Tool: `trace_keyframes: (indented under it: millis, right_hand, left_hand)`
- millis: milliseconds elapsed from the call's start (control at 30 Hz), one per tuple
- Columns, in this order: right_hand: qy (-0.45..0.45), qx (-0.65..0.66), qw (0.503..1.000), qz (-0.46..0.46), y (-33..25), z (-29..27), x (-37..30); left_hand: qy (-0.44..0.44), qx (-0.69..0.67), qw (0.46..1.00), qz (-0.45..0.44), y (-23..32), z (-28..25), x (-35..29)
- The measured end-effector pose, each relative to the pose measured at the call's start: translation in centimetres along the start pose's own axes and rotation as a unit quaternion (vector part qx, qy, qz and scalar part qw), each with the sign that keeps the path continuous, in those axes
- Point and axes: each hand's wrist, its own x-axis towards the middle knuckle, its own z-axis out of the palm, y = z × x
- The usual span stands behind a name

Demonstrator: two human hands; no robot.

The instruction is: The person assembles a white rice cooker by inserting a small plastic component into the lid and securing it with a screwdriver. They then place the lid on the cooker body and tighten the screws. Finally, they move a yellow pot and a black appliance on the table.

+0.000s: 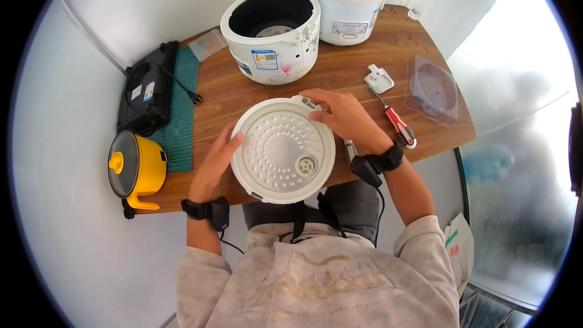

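Note:
A round rice cooker lid (279, 143) lies underside up at the table's near edge, just in front of me. Its dimpled metal inner plate and a small round vent face upward. My left hand (214, 159) grips the left rim, thumb on top and fingers mostly hidden beneath. At the upper right of the rim, my right hand (347, 116) has thumb and index finger around the latch-like plastic part. Beyond the lid stands the open rice cooker body (290, 67), white with a dark interior. A greyish object (350, 150), partly hidden, lies beside my right wrist.
A closed white rice cooker (346, 21) stands at the back. To the right lie a red-and-white screwdriver (399, 126), a white plastic part (380, 79) and a clear tray (432, 91). A yellow pot (150, 164), black appliance (149, 88) and green mat (182, 140) occupy the left.

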Motion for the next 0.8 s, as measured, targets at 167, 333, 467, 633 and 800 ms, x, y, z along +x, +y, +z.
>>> trace_keyframes:
  millis: [167, 333, 467, 633, 800]
  right_hand:
    - [-0.002, -0.051, 0.998, -0.039, 0.0, 1.0, 1.0]
    - [0.067, 0.053, 0.996, 0.008, 0.7, 2.1, -0.3]
    - [0.077, -0.008, 0.995, 0.058, 0.8, 2.8, -3.1]
    - [0.084, 0.018, 0.996, 0.019, -0.1, 4.1, -4.0]
    - [0.135, -0.026, 0.990, -0.011, 0.6, 4.9, -4.0]
  left_hand:
    - [-0.037, 0.010, 0.999, -0.020, -1.2, -0.7, 1.5]
    - [0.025, -0.043, 0.998, 0.025, -3.5, -0.5, 0.7]
    - [0.079, -0.086, 0.991, 0.060, -4.2, 1.1, -0.7]
    - [0.114, -0.125, 0.983, 0.066, -3.9, 2.2, -2.4]
    - [0.092, -0.178, 0.979, 0.044, -3.5, 1.9, -3.3]
